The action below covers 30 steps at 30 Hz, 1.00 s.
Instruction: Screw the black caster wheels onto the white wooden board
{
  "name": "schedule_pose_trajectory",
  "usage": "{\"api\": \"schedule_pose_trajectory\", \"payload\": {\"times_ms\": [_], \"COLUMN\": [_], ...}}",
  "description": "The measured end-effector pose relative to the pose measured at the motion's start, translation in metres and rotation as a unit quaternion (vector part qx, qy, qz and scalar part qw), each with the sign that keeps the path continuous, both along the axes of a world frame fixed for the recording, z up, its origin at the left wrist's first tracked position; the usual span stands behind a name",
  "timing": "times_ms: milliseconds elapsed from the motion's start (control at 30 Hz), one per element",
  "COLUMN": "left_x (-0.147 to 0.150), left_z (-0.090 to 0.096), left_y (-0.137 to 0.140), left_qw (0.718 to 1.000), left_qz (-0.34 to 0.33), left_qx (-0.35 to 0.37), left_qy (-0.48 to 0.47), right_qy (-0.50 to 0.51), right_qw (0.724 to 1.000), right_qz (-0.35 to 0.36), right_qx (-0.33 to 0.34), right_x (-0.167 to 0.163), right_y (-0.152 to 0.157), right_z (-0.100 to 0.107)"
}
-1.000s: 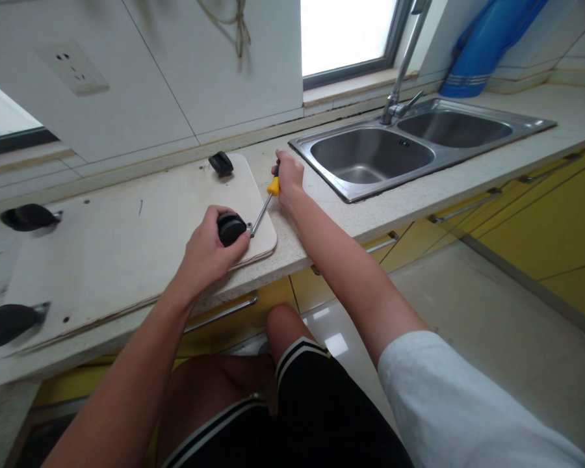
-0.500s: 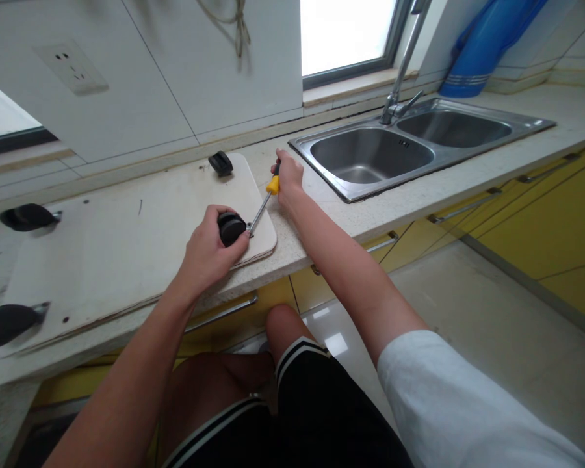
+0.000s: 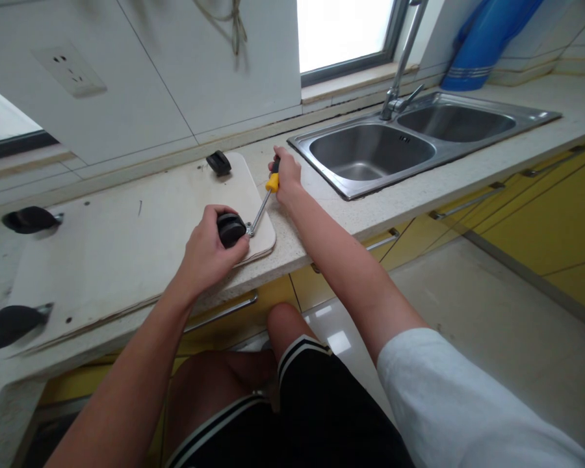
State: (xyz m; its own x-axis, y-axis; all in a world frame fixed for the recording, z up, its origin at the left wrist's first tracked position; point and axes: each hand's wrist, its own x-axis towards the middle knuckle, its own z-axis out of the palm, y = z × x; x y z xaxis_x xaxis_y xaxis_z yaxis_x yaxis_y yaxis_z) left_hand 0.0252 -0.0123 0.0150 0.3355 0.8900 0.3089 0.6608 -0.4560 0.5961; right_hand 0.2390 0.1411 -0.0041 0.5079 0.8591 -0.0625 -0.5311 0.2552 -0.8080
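Observation:
A pale wooden board [image 3: 127, 247] lies flat on the counter with black caster wheels at its corners. My left hand [image 3: 207, 250] grips the near-right caster wheel [image 3: 231, 229] and holds it against the board. My right hand [image 3: 285, 175] is closed around the yellow and black handle of a screwdriver [image 3: 267, 195]. The metal shaft slants down to the left, and its tip rests at the caster's metal plate. Other casters sit at the far right corner [image 3: 218, 162] and on the left side [image 3: 26, 219], [image 3: 10, 323].
A double steel sink [image 3: 414, 140] with a tall tap [image 3: 402, 65] lies to the right on the speckled counter [image 3: 351, 214]. Yellow cabinet doors with metal handles [image 3: 468, 205] run below. A blue container [image 3: 482, 42] leans behind the sink. My knee is under the counter edge.
Both hands stay in place on the caster and the screwdriver. The view has shifted slightly; the screwdriver tip remains at the caster plate.

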Motion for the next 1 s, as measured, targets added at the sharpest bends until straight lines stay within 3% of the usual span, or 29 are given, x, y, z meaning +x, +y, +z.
{"api": "schedule_pose_trajectory", "payload": {"times_ms": [367,467,633,900,1000], "left_x": [0.001,0.001,0.001,0.002,0.001], "left_z": [0.000,0.000,0.000,0.001,0.000], "left_y": [-0.001,-0.001,-0.001,-0.001,-0.001], "left_qw": [1.000,1.000,1.000,1.000,1.000], "left_qz": [0.010,0.010,0.008,0.010,0.011], "left_qx": [-0.002,0.001,0.001,-0.002,0.000], "left_qy": [0.000,-0.002,-0.004,-0.004,-0.006], "right_qy": [-0.008,0.022,-0.016,0.016,-0.002], "right_qw": [0.999,0.999,1.000,0.999,0.996], "right_qz": [-0.037,-0.022,0.007,-0.029,-0.083], "right_qx": [0.017,0.008,0.019,-0.010,-0.015], "right_x": [0.001,0.004,0.000,0.004,0.008], "right_y": [0.005,0.005,0.001,0.001,0.002], "right_z": [-0.003,-0.002,0.000,0.000,0.000]}}
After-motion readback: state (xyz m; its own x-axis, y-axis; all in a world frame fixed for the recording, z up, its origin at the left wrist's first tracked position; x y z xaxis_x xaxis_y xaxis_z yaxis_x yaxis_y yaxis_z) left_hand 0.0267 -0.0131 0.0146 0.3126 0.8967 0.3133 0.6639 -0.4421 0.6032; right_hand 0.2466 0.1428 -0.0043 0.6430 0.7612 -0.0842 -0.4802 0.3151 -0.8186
